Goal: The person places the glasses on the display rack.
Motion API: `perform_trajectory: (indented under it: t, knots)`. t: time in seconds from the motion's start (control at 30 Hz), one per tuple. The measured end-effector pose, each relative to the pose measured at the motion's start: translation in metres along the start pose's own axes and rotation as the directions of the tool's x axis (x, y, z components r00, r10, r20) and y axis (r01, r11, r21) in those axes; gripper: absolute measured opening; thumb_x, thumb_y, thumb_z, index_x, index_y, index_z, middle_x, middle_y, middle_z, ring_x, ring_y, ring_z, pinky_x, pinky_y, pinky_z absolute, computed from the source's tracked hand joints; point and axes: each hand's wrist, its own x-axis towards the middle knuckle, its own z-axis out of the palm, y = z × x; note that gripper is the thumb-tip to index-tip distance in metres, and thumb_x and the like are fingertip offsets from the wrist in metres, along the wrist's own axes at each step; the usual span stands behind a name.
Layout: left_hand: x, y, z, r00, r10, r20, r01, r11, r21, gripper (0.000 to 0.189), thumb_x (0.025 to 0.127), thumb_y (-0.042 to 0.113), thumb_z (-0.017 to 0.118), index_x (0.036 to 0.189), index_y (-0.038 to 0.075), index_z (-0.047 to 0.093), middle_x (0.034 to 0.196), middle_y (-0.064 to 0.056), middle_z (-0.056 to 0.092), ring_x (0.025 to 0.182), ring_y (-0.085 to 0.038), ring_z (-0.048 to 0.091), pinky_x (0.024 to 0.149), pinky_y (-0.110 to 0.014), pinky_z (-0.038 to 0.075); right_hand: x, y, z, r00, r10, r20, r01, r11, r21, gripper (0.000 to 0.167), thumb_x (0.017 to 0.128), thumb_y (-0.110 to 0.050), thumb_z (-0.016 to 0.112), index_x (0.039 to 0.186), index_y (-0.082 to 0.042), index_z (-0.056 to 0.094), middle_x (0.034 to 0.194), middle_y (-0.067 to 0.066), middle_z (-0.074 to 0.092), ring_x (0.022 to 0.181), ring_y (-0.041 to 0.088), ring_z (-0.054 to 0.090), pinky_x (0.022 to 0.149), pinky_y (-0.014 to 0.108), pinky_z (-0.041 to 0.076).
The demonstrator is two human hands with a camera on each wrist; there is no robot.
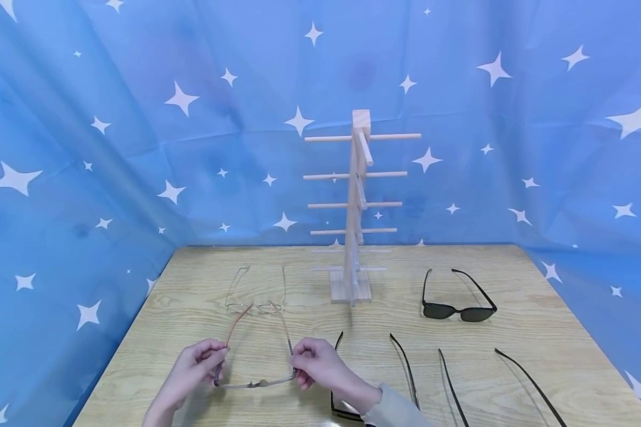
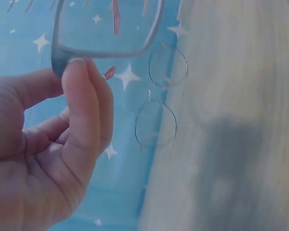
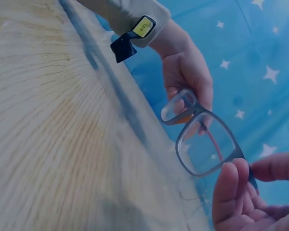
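Note:
Both hands hold a pair of grey-framed eyeglasses (image 1: 259, 384) with reddish temple tips, raised above the table with the temples spread and pointing away. My left hand (image 1: 194, 370) pinches the left end of the frame by the hinge. At the opposite hinge, the right hand (image 1: 323, 367) pinches between thumb and fingers. The left wrist view shows a lens rim (image 2: 101, 53) above the fingertips. Both lenses appear in the right wrist view, near the right hand (image 3: 253, 197). Just beyond the held pair, thin wire-rimmed glasses (image 1: 269, 307) lie on the table with temples unfolded.
A wooden display stand (image 1: 351, 225) with several crossbars stands at the back middle. Black sunglasses (image 1: 473, 314) lie to its right. Black-framed glasses (image 1: 411, 379) sit by the right forearm, partly hidden. Farther right, dark temples (image 1: 534, 385) reach past the lower edge of the head view.

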Motion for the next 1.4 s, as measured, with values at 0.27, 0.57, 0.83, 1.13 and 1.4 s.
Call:
perform_trajectory:
  t: [0.27, 0.57, 0.83, 1.13, 1.4]
  knots:
    - [0.009, 0.013, 0.017, 0.998, 0.038, 0.056, -0.035, 0.998, -0.051, 0.035, 0.093, 0.008, 0.056, 0.110, -0.021, 0.047, 0.077, -0.011, 0.058, 0.059, -0.011, 0.057, 0.050, -0.023, 0.053, -0.014, -0.008, -0.020, 0.999, -0.039, -0.010, 0.039, 0.999, -0.010, 0.015, 0.088, -0.002, 0.057, 0.095, 0.011, 0.053, 0.061, 0.000, 0.053, 0.049, 0.007, 0.051, 0.045, 0.017, 0.049]
    - [0.019, 0.031, 0.041, 0.993, 0.083, 0.079, -0.078, 0.995, -0.065, 0.032, 0.093, 0.008, 0.055, 0.109, -0.019, 0.048, 0.075, -0.008, 0.058, 0.060, -0.010, 0.056, 0.050, -0.021, 0.052, -0.033, -0.022, -0.045, 0.996, -0.072, -0.043, 0.070, 0.996, -0.061, 0.014, 0.088, -0.004, 0.057, 0.093, 0.009, 0.053, 0.063, -0.001, 0.053, 0.051, 0.006, 0.051, 0.048, 0.017, 0.049]
    - [0.030, 0.041, 0.063, 0.988, 0.111, 0.104, -0.102, 0.991, -0.088, 0.029, 0.092, 0.006, 0.056, 0.108, -0.018, 0.050, 0.074, -0.007, 0.056, 0.058, -0.010, 0.055, 0.049, -0.021, 0.052, -0.045, -0.027, -0.066, 0.994, -0.084, -0.075, 0.077, 0.993, -0.092, 0.019, 0.089, -0.004, 0.057, 0.096, 0.013, 0.052, 0.066, 0.002, 0.055, 0.053, 0.008, 0.053, 0.050, 0.020, 0.051]
    - [0.046, 0.049, 0.089, 0.992, 0.090, 0.092, -0.083, 0.993, -0.081, 0.024, 0.091, 0.004, 0.056, 0.106, -0.014, 0.052, 0.074, -0.007, 0.057, 0.058, -0.011, 0.054, 0.048, -0.019, 0.050, -0.052, -0.024, -0.089, 0.988, -0.065, -0.141, 0.049, 0.992, -0.112, 0.018, 0.090, -0.005, 0.056, 0.096, 0.011, 0.053, 0.065, 0.000, 0.055, 0.053, 0.007, 0.053, 0.051, 0.020, 0.052]
    - [0.058, 0.051, 0.104, 0.989, 0.094, 0.111, -0.083, 0.992, -0.098, 0.021, 0.092, 0.005, 0.055, 0.105, -0.011, 0.055, 0.071, -0.002, 0.057, 0.057, -0.011, 0.054, 0.048, -0.019, 0.049, -0.053, -0.020, -0.106, 0.985, -0.037, -0.170, 0.017, 0.993, -0.117, 0.018, 0.090, -0.005, 0.055, 0.098, 0.010, 0.053, 0.067, 0.002, 0.055, 0.054, 0.009, 0.053, 0.052, 0.022, 0.052]
